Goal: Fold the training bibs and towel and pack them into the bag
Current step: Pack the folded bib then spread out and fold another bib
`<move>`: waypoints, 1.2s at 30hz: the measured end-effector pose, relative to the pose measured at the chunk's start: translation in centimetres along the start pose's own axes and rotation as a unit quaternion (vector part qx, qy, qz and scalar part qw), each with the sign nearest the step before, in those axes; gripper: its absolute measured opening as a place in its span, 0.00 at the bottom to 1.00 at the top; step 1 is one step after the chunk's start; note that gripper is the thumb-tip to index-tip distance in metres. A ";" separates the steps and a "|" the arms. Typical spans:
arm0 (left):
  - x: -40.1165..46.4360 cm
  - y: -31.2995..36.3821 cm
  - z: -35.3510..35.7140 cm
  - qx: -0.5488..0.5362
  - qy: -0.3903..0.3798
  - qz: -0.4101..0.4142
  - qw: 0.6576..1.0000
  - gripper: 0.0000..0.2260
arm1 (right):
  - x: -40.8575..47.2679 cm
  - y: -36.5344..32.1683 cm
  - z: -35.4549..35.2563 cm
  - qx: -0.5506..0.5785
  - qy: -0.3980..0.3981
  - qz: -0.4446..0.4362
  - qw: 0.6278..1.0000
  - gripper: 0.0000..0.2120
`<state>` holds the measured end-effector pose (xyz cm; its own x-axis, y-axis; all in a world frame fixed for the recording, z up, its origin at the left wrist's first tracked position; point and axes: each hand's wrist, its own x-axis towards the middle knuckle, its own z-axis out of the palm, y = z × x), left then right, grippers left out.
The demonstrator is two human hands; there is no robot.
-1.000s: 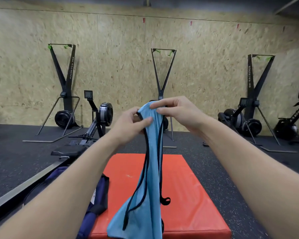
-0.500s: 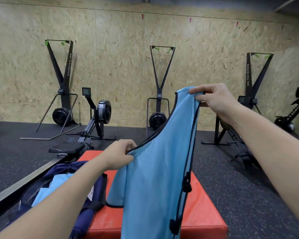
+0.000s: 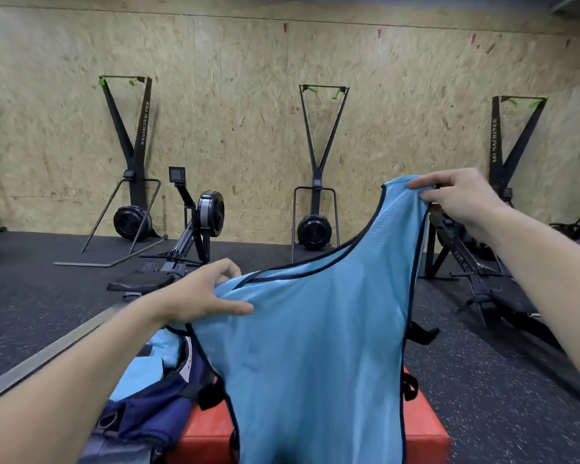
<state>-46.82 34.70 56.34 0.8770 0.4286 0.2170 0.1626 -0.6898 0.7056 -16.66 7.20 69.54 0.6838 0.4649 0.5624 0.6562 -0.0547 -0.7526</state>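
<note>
Hanging spread in the air, the light blue training bib (image 3: 315,346) was cut off at its lower edge and hid most of the red mat (image 3: 205,437). One shoulder was pinched by the left hand (image 3: 198,293), the other by the raised right hand (image 3: 459,195). A navy bag (image 3: 154,410) was seen partly beside the mat.

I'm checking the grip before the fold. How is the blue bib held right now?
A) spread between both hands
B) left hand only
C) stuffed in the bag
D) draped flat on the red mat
A: the left hand and the right hand each pinch a shoulder of the blue bib, which hangs spread between them.
</note>
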 end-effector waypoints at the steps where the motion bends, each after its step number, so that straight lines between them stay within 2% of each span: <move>1: -0.1 0.1 -0.5 -0.021 -0.008 -0.003 1.000 0.23 | 0.0 0.2 -0.1 -0.004 0.003 0.001 1.000 0.12; 5: -0.3 0.6 -2.4 -0.017 -0.018 0.000 1.000 0.19 | 0.0 0.7 -0.2 -0.016 0.002 0.007 1.000 0.12; 8: -0.2 0.8 -3.9 0.057 -0.016 0.012 0.998 0.17 | -0.3 0.5 -0.1 -0.019 0.008 0.011 1.000 0.12; 11: 0.2 0.8 -5.1 0.122 0.029 0.034 0.992 0.11 | -0.6 0.2 -0.2 -0.010 0.005 0.012 1.000 0.13; 14: 0.2 0.8 -5.5 0.132 0.083 0.055 0.986 0.04 | -0.7 -0.1 -0.3 -0.007 0.002 0.013 1.000 0.13; 18: 0.4 0.8 -5.5 0.139 0.157 0.054 0.976 0.15 | -1.0 -0.4 -0.3 -0.011 -0.002 0.014 1.000 0.12; 21: 0.7 1.9 -4.7 0.067 0.186 0.044 0.979 0.12 | -1.3 -0.6 -0.3 -0.017 -0.005 0.013 1.000 0.12; 23: 0.6 2.8 -4.5 0.014 0.176 0.031 0.984 0.10 | -1.4 -0.8 -0.4 -0.017 -0.007 0.012 1.000 0.12; 25: -0.1 3.4 -4.8 -0.004 0.111 0.006 0.994 0.09 | -1.5 -0.9 -0.5 -0.021 -0.009 0.009 1.000 0.12; 27: -0.7 3.6 -5.3 -0.008 0.050 0.002 0.999 0.16 | -1.7 -0.9 -0.5 -0.027 -0.007 0.005 1.000 0.13; 28: -0.7 3.6 -5.4 -0.006 0.044 0.013 0.999 0.18 | -1.7 -0.7 -0.6 -0.029 -0.004 0.002 1.000 0.12; 32: -0.4 4.0 -5.4 0.042 0.120 0.057 0.990 0.07 | -1.7 -0.7 -0.5 -0.034 -0.006 0.000 0.999 0.12; 36: -0.2 3.9 -6.3 0.074 0.122 0.048 0.989 0.03 | -1.9 -1.0 -0.2 -0.034 -0.016 0.000 0.999 0.11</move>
<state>-49.16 35.61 63.32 0.7592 0.4728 0.4473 0.1643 -0.8042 0.5712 -18.53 6.15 69.26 0.6744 0.4930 0.5497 0.6765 -0.1143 -0.7275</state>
